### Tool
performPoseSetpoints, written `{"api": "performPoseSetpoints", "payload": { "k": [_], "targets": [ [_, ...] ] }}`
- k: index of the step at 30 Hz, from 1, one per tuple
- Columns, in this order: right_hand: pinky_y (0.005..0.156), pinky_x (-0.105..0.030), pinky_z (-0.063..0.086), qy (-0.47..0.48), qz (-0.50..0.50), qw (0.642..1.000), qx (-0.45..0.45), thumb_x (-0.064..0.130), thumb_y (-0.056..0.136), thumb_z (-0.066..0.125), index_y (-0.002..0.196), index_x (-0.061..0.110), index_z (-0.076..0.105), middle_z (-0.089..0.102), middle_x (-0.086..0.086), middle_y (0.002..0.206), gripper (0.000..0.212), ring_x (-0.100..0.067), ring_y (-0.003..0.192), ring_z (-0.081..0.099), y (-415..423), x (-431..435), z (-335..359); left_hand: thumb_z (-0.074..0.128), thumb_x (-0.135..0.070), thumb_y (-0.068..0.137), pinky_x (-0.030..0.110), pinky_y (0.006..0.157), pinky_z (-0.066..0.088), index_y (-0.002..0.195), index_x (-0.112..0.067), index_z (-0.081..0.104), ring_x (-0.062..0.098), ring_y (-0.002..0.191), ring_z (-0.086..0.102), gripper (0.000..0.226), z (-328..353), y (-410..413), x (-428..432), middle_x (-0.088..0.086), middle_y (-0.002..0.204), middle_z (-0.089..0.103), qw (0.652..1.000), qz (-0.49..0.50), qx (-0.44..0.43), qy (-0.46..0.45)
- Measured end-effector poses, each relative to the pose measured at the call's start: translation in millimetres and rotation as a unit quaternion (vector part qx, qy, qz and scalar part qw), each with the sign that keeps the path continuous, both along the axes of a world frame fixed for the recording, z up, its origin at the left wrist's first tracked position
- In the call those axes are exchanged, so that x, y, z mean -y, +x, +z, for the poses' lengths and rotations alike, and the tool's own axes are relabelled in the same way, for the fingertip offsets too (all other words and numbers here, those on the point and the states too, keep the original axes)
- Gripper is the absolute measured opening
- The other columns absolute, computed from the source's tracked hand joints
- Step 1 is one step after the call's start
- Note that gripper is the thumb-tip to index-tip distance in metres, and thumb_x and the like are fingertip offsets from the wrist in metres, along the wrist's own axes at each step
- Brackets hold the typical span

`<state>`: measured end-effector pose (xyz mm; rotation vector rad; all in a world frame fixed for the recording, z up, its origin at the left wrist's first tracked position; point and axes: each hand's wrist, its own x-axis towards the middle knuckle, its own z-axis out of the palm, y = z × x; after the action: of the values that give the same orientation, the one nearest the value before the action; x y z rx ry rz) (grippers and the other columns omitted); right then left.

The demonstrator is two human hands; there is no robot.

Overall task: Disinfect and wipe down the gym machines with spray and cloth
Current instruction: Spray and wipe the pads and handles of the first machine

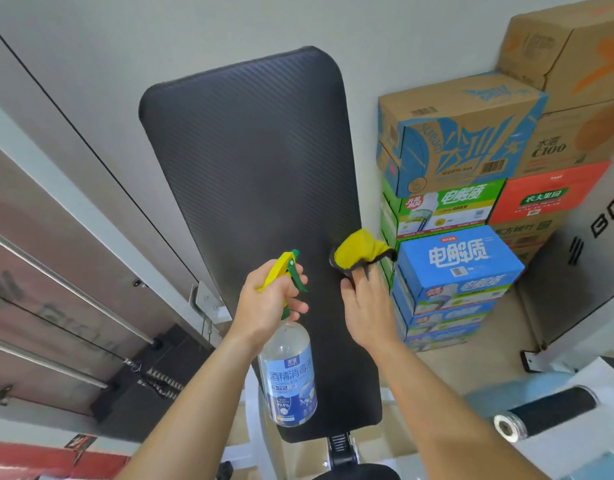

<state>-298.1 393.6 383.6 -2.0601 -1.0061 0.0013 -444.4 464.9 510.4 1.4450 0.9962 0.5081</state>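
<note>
**Two hands ready spray and cloth at a gym backrest**

Nearest the camera, the left hand [267,299] grips the neck of a clear spray bottle [290,375]. Its fingers curl at the green trigger and the yellow nozzle points at the black backrest pad [250,161], seemingly ready to mist it. The blue label reads "酒精消毒", alcohol disinfectant, with "99.9%" lower down; the finer print cannot be made out. Just beside it, the right hand [368,306] pinches a bunched yellow cloth [359,252] and holds it against the pad's right edge, placed, it appears, to wipe as soon as spray lands. The pad stands tilted upright across the middle of the view, with no wet sheen visible on it. Beyond it, stacked drink cartons [458,261] rise against the white wall [160,36]. Blue and green ones are marked "电解质", an orange one "农夫果园" and a brown one "水溶 C100". At far right a grey machine panel [575,271] shows the letters "BR", the rest cut off.
</note>
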Motion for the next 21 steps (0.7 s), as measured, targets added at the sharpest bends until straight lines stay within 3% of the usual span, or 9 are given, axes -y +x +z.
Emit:
{"api": "performPoseSetpoints", "payload": {
  "k": [2,4,7,11,13,15,17,19,21],
  "targets": [
    [0.070,-0.038,0.040,-0.041,-0.005,0.999,0.015,0.019,0.099,0.051,0.123,0.016,0.056,0.050,-0.009,0.119,0.025,-0.034,0.096,0.057,-7,11,-12,0.053,-0.008,0.071,0.031,0.057,0.049,0.100,-0.008,0.069,0.024,0.058,0.066,0.033,-8,-3,1,0.021,0.107,0.071,1.000,-0.009,0.002,-0.009],
    [0.066,-0.035,0.034,-0.089,-0.005,0.996,0.023,0.014,0.099,0.048,0.135,0.018,0.050,0.050,-0.007,0.121,0.036,-0.034,0.096,0.057,-4,20,-14,0.052,-0.001,0.079,0.033,0.058,0.050,0.101,-0.008,0.069,0.023,0.058,0.066,0.028,-14,-7,-1,0.021,0.108,0.071,1.000,-0.012,0.004,-0.005],
    [0.069,-0.036,0.041,-0.108,-0.006,0.994,0.021,0.001,0.095,0.048,0.148,0.025,0.040,0.054,-0.005,0.120,0.059,-0.032,0.101,0.057,6,27,-4,0.050,0.005,0.084,0.033,0.059,0.049,0.102,-0.009,0.070,0.023,0.058,0.064,0.030,-17,-16,-8,0.017,0.106,0.073,1.000,-0.010,0.003,0.003],
    [0.096,-0.030,0.047,0.106,-0.086,0.975,-0.174,-0.002,0.096,0.050,0.143,0.024,0.049,0.056,0.006,0.129,0.054,-0.014,0.118,0.052,1,32,33,0.054,-0.004,0.076,0.033,0.058,0.048,0.097,-0.014,0.072,0.023,0.068,0.064,0.029,-17,-22,-10,0.011,0.108,0.074,0.999,-0.034,0.008,0.008],
    [0.096,-0.032,0.050,0.193,-0.137,0.919,-0.316,0.009,0.097,0.056,0.138,0.022,0.055,0.060,0.004,0.130,0.043,-0.016,0.120,0.056,3,28,44,0.055,-0.011,0.067,0.035,0.062,0.049,0.093,-0.016,0.073,0.018,0.085,0.064,0.032,-17,-24,-7,0.004,0.106,0.076,0.999,-0.046,0.000,0.009],
    [0.099,-0.041,0.052,0.332,-0.124,0.776,-0.522,0.027,0.097,0.056,0.129,0.017,0.061,0.067,-0.005,0.125,0.034,-0.030,0.120,0.062,9,28,50,0.055,-0.008,0.069,0.034,0.065,0.050,0.094,-0.016,0.072,0.016,0.094,0.064,0.031,-20,-24,-5,0.003,0.104,0.078,0.998,-0.052,0.007,-0.017],
    [0.102,-0.048,0.050,0.439,-0.065,0.616,-0.651,0.036,0.098,0.043,0.129,0.012,0.061,0.068,-0.012,0.123,0.043,-0.035,0.116,0.064,11,36,47,0.054,0.002,0.078,0.034,0.068,0.051,0.094,-0.017,0.071,0.016,0.097,0.065,0.030,-27,-24,-1,0.004,0.102,0.078,0.997,-0.053,0.020,-0.045],
    [0.095,-0.050,0.054,0.465,-0.004,0.565,-0.681,0.030,0.093,0.048,0.121,0.013,0.062,0.071,-0.013,0.114,0.035,-0.032,0.101,0.070,10,46,44,0.054,0.004,0.081,0.035,0.070,0.052,0.093,-0.019,0.072,0.017,0.099,0.068,0.031,-36,-25,3,0.003,0.102,0.078,0.997,-0.050,0.031,-0.059],
    [0.086,-0.048,0.059,0.480,0.062,0.560,-0.673,0.020,0.064,0.080,0.114,0.014,0.064,0.072,-0.013,0.107,0.053,-0.030,0.094,0.072,10,50,34,0.057,-0.005,0.077,0.036,0.072,0.054,0.094,-0.020,0.072,0.017,0.102,0.069,0.027,-48,-25,8,0.004,0.104,0.078,0.996,-0.051,0.037,-0.056]
  ]
}}
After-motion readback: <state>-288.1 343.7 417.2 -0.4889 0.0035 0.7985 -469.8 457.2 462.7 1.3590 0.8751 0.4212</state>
